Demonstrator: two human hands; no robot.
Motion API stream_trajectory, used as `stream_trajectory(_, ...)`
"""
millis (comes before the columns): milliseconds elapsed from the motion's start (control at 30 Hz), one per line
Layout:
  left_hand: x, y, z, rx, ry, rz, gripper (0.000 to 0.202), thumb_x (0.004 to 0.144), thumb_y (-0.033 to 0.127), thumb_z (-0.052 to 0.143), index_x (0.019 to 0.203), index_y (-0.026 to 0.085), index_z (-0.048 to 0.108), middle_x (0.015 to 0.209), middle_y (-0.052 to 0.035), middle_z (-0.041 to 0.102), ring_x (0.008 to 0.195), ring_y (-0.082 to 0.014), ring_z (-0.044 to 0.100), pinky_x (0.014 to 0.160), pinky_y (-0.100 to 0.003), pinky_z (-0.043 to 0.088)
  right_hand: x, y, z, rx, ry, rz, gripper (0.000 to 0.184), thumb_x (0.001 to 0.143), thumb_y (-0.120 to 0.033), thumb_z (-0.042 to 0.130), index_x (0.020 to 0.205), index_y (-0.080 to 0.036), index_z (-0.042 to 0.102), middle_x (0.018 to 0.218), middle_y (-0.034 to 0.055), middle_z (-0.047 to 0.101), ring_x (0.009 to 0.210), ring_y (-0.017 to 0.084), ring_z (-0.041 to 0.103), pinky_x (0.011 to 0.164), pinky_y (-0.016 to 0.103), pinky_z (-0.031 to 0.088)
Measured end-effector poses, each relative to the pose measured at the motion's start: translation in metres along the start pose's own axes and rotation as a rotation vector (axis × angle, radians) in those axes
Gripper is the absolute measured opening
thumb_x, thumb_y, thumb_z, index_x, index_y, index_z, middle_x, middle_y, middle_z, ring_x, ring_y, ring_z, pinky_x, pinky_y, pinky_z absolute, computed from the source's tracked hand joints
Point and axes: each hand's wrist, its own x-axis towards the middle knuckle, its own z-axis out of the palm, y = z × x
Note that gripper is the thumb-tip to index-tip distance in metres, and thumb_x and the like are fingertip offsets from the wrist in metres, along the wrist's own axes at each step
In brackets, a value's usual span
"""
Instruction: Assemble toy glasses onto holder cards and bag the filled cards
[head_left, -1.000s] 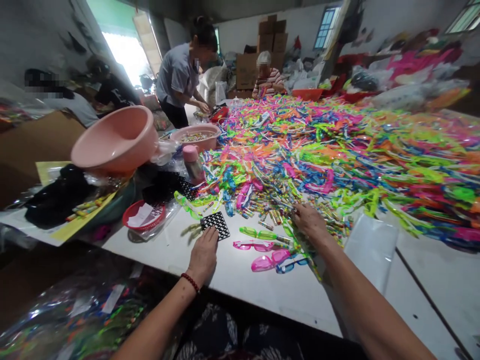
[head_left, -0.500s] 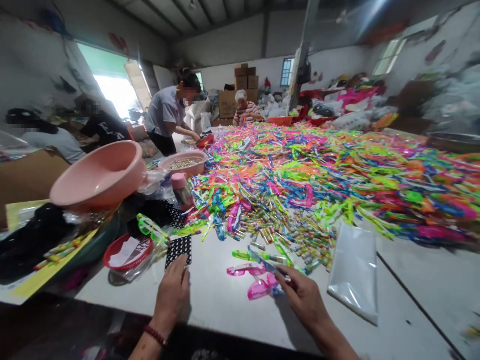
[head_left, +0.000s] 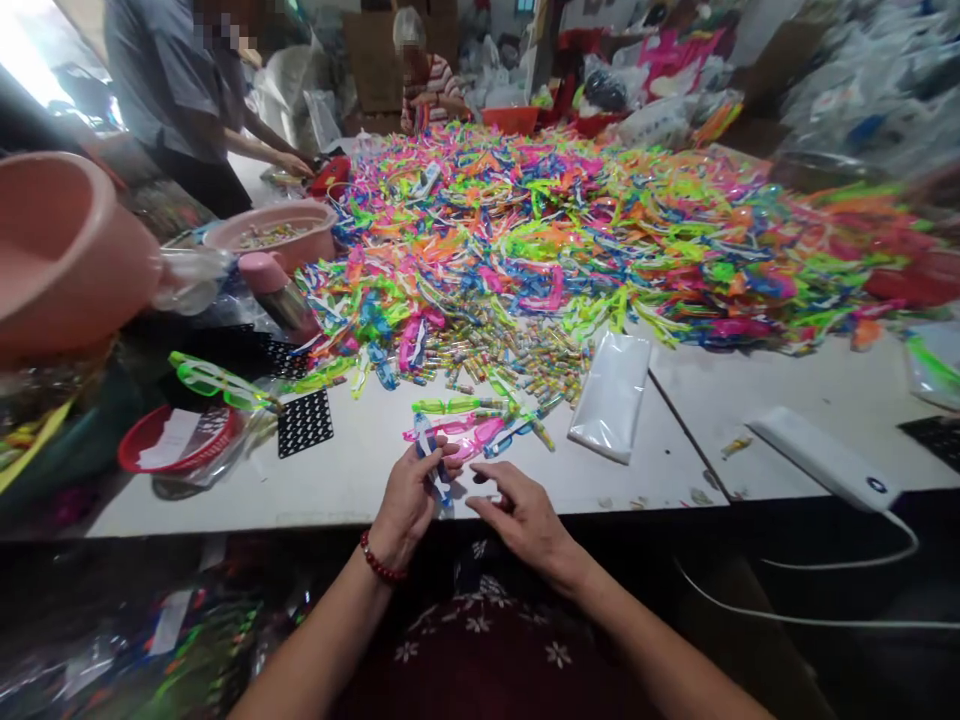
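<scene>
A pair of blue toy glasses point(head_left: 424, 438) is in my left hand point(head_left: 409, 500), pinched between thumb and fingers above the white table. My right hand point(head_left: 525, 515) hovers close by on the right, thumb and fingers apart and nothing visible in them. Just beyond my hands lie pink glasses point(head_left: 480, 438), green glasses point(head_left: 442, 406) and another blue pair point(head_left: 510, 437). Behind those spreads a heap of small printed tubes point(head_left: 517, 360). On the left is a black sheet with white marks point(head_left: 305, 424).
A stack of clear plastic bags point(head_left: 613, 395) lies right of the tubes. Farther right is a white corded device point(head_left: 821, 458). A huge pile of coloured glasses point(head_left: 562, 230) covers the far table. At left are a red basket point(head_left: 180, 462), a flask point(head_left: 277, 295) and pink basins point(head_left: 60, 260).
The view has tilted down. My left hand has left the black sheet and moved right, now gripping blue glasses. My right hand, earlier around blue glasses, is now open beside it.
</scene>
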Motion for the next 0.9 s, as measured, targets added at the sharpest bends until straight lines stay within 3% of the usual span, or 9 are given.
stream_trajectory(100,-0.007,-0.001,-0.005,0.081,-0.112,-0.027,0.049,0.074,0.038,0.082,0.109,0.018,0.054,0.081,-0.001,0.063,0.057,-0.0105,0.058,0.052,-0.018,0.046,0.001,0.0,-0.011,0.215,-0.017,0.243,0.04,0.095,-0.045,0.052,0.127,-0.021,0.052,0.103,0.0056,0.063,0.068,0.011,0.056,0.062,0.026,0.051)
stream_trajectory(167,-0.012,-0.003,-0.005,0.114,-0.16,-0.039,0.044,0.081,0.046,0.075,0.108,0.02,0.052,0.075,0.0013,0.06,0.052,-0.0099,0.056,0.049,-0.017,0.045,0.005,0.0,-0.017,0.291,-0.033,0.308,0.039,0.097,-0.048,0.046,0.123,-0.021,0.053,0.102,0.0051,0.063,0.07,0.011,0.056,0.066,0.027,0.051)
stream_trajectory(333,-0.019,-0.003,-0.006,0.269,-0.249,-0.121,0.044,0.079,0.044,0.079,0.098,0.011,0.058,0.086,-0.0078,0.065,0.068,-0.0125,0.064,0.066,-0.019,0.053,0.013,0.001,-0.027,0.26,-0.058,0.232,0.038,0.096,-0.047,0.048,0.119,-0.023,0.064,0.106,0.0056,0.063,0.089,0.016,0.06,0.082,0.031,0.05)
stream_trajectory(433,-0.022,0.002,-0.008,0.325,-0.37,-0.158,0.055,0.076,0.042,0.081,0.113,0.012,0.055,0.095,-0.0109,0.066,0.062,-0.0122,0.064,0.058,-0.018,0.052,0.013,0.002,-0.031,0.32,-0.054,0.211,0.037,0.092,-0.045,0.058,0.121,-0.023,0.065,0.11,0.0052,0.066,0.101,0.018,0.06,0.091,0.032,0.048)
stream_trajectory(533,-0.025,0.005,-0.008,0.369,-0.447,-0.193,0.059,0.08,0.045,0.077,0.123,0.017,0.048,0.093,-0.0088,0.066,0.054,-0.0133,0.062,0.047,-0.019,0.048,0.011,0.004,-0.035,0.398,-0.05,0.229,0.031,0.089,-0.043,0.064,0.112,-0.022,0.068,0.104,0.0035,0.069,0.098,0.017,0.062,0.093,0.033,0.049)
stream_trajectory(667,-0.031,0.006,-0.005,0.403,-0.474,-0.27,0.047,0.084,0.048,0.071,0.111,0.017,0.048,0.082,-0.0068,0.066,0.052,-0.014,0.063,0.047,-0.019,0.049,0.01,0.004,-0.04,0.374,-0.054,0.209,0.026,0.087,-0.04,0.068,0.103,-0.021,0.073,0.103,0.0041,0.069,0.098,0.017,0.062,0.092,0.032,0.048)
stream_trajectory(900,-0.034,0.012,-0.002,0.461,-0.557,-0.285,0.04,0.088,0.048,0.067,0.104,0.014,0.052,0.093,-0.0131,0.068,0.053,-0.0129,0.064,0.048,-0.018,0.049,0.007,0.01,-0.043,0.423,-0.121,0.237,0.027,0.084,-0.041,0.07,0.101,-0.021,0.075,0.101,0.0044,0.069,0.096,0.017,0.063,0.09,0.032,0.049)
